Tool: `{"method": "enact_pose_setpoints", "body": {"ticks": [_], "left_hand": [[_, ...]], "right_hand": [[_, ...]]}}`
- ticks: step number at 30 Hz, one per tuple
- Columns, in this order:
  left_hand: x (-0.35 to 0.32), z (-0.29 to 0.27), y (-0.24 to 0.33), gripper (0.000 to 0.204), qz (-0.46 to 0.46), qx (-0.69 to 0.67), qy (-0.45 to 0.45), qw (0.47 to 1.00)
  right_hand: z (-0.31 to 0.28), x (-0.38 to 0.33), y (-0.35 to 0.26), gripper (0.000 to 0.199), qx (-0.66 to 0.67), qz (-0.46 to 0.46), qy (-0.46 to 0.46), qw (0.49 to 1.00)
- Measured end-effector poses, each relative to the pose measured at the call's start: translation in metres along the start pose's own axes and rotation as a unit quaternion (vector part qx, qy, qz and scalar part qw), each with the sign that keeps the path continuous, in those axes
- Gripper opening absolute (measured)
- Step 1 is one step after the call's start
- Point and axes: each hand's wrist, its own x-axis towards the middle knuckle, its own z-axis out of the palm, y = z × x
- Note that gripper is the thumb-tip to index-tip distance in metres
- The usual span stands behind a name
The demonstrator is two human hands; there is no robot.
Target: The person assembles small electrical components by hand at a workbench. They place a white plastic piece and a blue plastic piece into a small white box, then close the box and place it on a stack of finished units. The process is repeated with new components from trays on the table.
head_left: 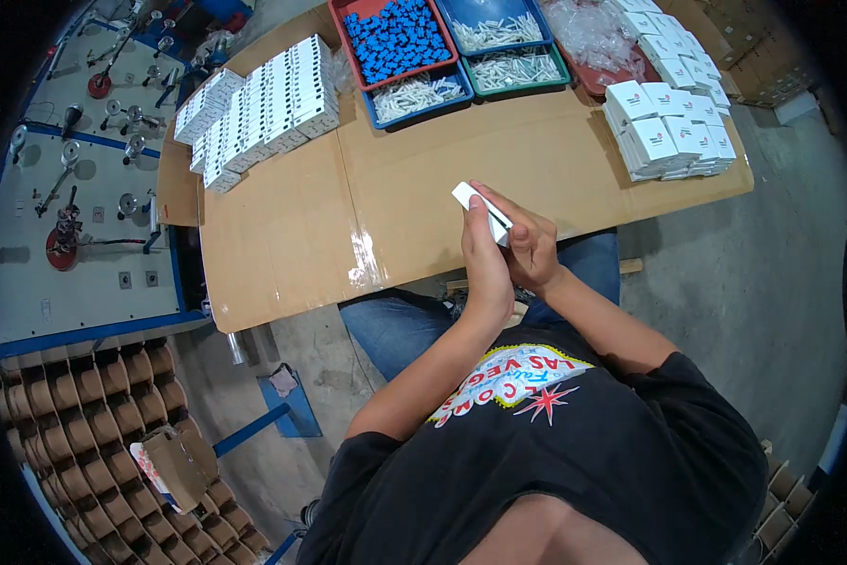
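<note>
The left hand [485, 250] and the right hand [529, 247] meet over the near edge of the worktop [423, 179], both closed around one small white box [480, 209], which they hold just above the cardboard surface. The left fingers wrap the box from the side while the right fingers press along its far end; whether its flap is shut I cannot tell.

Judging by how things lie, the work looks well under way but far from over. To the far left stand rows of white boxes [259, 108], packed tightly side by side, apparently finished. To the far right lies a stack of flat white cartons [668, 132], apparently not yet used, and it is still thick. Beyond them the supply trays remain well filled: a red tray of blue parts [395, 38], a blue tray of white parts [419, 94], a green tray of white parts [518, 68], and another blue tray [494, 28] behind it. A heap of clear bags [588, 33] sits beside the trays.
</note>
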Motion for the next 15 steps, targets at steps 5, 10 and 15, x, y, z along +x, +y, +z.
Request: {"method": "enact_pose_setpoints", "body": {"ticks": [5,10,15], "left_hand": [[0.0,-0.002,0.013,0.06,-0.057,-0.011,-0.001,0.998],[0.019,-0.028,0.005,0.05,-0.06,0.063,-0.045,0.995],[0.025,-0.035,0.003,0.053,-0.005,0.077,-0.083,0.994]], "right_hand": [[-0.003,0.001,0.012,0.062,0.13,0.085,-0.01,0.988],[-0.022,0.015,-0.004,0.058,0.192,0.271,-0.068,0.941],[-0.022,0.018,-0.002,0.053,0.188,0.235,-0.134,0.944]]}}
